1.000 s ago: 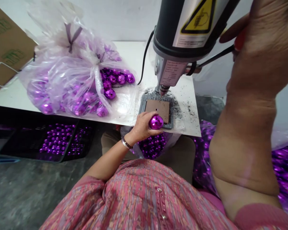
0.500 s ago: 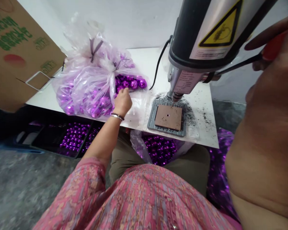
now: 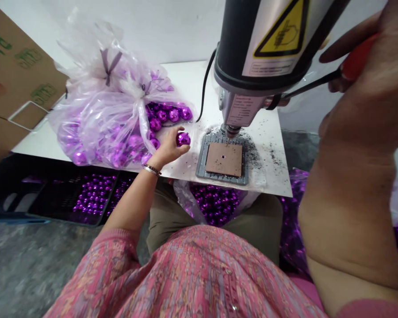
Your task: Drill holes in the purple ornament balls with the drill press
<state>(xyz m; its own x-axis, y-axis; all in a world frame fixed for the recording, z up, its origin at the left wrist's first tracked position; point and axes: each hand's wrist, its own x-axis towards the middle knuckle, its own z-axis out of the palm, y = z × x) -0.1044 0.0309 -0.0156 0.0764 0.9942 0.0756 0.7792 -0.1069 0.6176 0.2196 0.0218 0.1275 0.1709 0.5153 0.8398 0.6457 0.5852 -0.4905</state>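
Observation:
My left hand (image 3: 171, 147) holds a shiny purple ball (image 3: 183, 139) between thumb and fingers, just above the white table (image 3: 185, 84). Behind it, loose purple balls (image 3: 174, 115) spill from the mouth of a clear plastic bag (image 3: 109, 119). At the upper right, my right hand (image 3: 361, 53) is wrapped round the red knob (image 3: 358, 57) on the lever of a drill press (image 3: 248, 75). Under the drill bit lies a brown square plate (image 3: 223, 164) with a small hole, on a grey base (image 3: 202, 165). The bit is above the plate.
Dark shavings (image 3: 257, 154) are scattered round the base. A black cable (image 3: 204, 88) runs behind the drill. A cardboard box (image 3: 26, 79) stands at the left. Below the table are a black crate (image 3: 53, 198) of purple balls and an open bag (image 3: 215, 203) of them on the lap.
My left hand has drawn back from the loose balls by the bag and now has one ball in its fingers. My right hand remains on the red knob. The view has shifted slightly.

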